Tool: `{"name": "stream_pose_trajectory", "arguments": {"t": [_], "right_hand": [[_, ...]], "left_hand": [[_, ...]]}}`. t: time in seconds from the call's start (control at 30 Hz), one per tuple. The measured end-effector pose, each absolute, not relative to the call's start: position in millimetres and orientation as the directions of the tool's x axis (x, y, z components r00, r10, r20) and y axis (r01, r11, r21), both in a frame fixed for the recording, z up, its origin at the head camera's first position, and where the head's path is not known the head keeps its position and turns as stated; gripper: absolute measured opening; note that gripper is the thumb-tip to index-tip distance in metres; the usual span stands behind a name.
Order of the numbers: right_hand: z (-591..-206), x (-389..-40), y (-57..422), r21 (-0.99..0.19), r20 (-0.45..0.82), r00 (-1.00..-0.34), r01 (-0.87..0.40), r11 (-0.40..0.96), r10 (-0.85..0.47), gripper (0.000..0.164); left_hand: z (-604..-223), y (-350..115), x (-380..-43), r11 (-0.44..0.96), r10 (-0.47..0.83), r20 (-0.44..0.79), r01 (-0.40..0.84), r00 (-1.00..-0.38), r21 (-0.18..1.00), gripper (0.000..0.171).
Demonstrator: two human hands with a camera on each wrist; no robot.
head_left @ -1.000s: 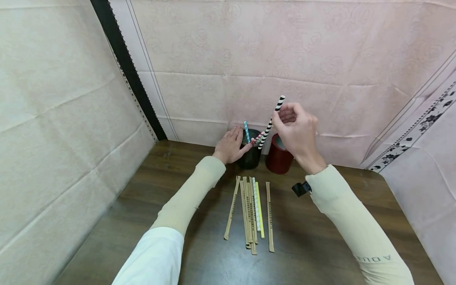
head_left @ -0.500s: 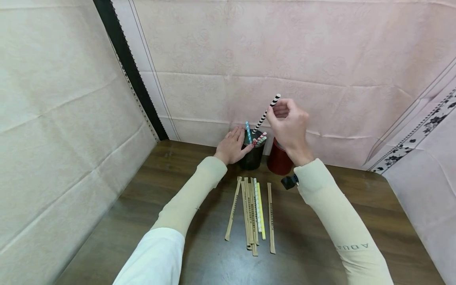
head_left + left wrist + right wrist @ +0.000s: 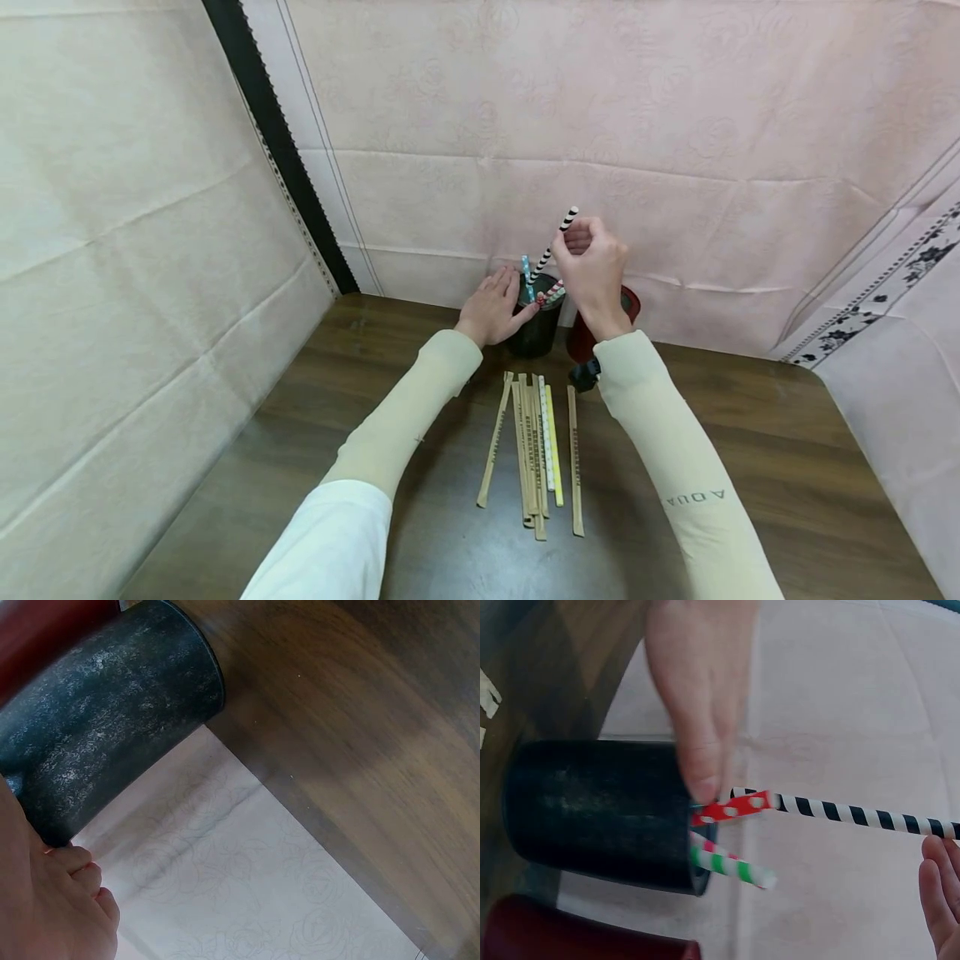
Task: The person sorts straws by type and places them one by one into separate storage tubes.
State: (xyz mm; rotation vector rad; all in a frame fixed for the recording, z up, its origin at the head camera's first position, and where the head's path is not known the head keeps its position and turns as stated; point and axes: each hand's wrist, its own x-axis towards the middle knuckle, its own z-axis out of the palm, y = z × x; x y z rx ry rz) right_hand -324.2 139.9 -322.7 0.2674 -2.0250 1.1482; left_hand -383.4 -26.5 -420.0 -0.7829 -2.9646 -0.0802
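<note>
My right hand (image 3: 594, 267) pinches a black-and-white striped paper straw (image 3: 549, 248) near its upper end. The straw slants down to the left, its lower end right at the mouth of the black cup (image 3: 535, 337). In that cup stand a blue patterned straw (image 3: 527, 279), a red straw with white dots (image 3: 735, 808) and a green-and-white striped straw (image 3: 731, 864). My left hand (image 3: 489, 308) holds the cup from its left side, thumb across the front rim and fingers at the back left. Part of the cup's mouth is hidden behind the thumb.
A dark red cup (image 3: 632, 305) stands right of the black one, partly behind my right hand. Nearer to me lie several brown paper-wrapped straws (image 3: 528, 450), a white straw (image 3: 546, 433) and a yellow straw (image 3: 554, 446) on the wooden table (image 3: 405, 533). Cloth walls enclose the back and sides.
My right hand has moved left and carried the striped straw from right of the black cup to its mouth. My left hand stays on the cup.
</note>
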Motion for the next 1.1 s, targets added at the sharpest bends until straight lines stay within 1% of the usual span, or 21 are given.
{"name": "stream_pose_trajectory", "arguments": {"t": [0.13,0.3,0.4,0.57,0.7,0.93,1.1], "right_hand": [[-334.3,-329.6,138.4,-0.655,0.689,-0.7,-0.49,0.575,0.188,0.021],[-342.1,-330.7,142.1,-0.684,0.645,-0.744,-0.46,0.566,0.175,0.033],[-340.2,-329.0,146.0,-0.679,0.649,-0.74,-0.462,0.57,0.174,0.038],[-331.6,-325.5,153.1,-0.656,0.673,-0.721,-0.477,0.585,0.166,0.035],[-324.6,-319.3,160.0,-0.643,0.667,-0.729,-0.463,0.61,0.151,0.033],[-310.9,-305.2,172.2,-0.548,0.695,-0.716,-0.462,0.697,0.072,0.03],[-298.8,-291.0,178.8,-0.512,0.667,-0.745,-0.446,0.734,0.013,0.029]], "left_hand": [[-421.8,-26.7,-384.6,0.867,0.493,0.088,0.497,-0.865,0.029,0.089],[-422.5,-25.6,-384.2,0.864,0.496,0.08,0.5,-0.865,0.048,0.09],[-421.9,-25.7,-384.8,0.862,0.499,0.077,0.504,-0.863,0.051,0.09],[-422.1,-27.6,-386.2,0.866,0.495,0.081,0.499,-0.865,0.04,0.09],[-422.1,-28.8,-386.2,0.867,0.49,0.079,0.495,-0.868,0.053,0.091],[-421.5,-29.3,-385.3,0.867,0.49,0.081,0.495,-0.868,0.054,0.09],[-421.4,-29.0,-385.9,0.866,0.492,0.076,0.497,-0.867,0.059,0.091]]}}
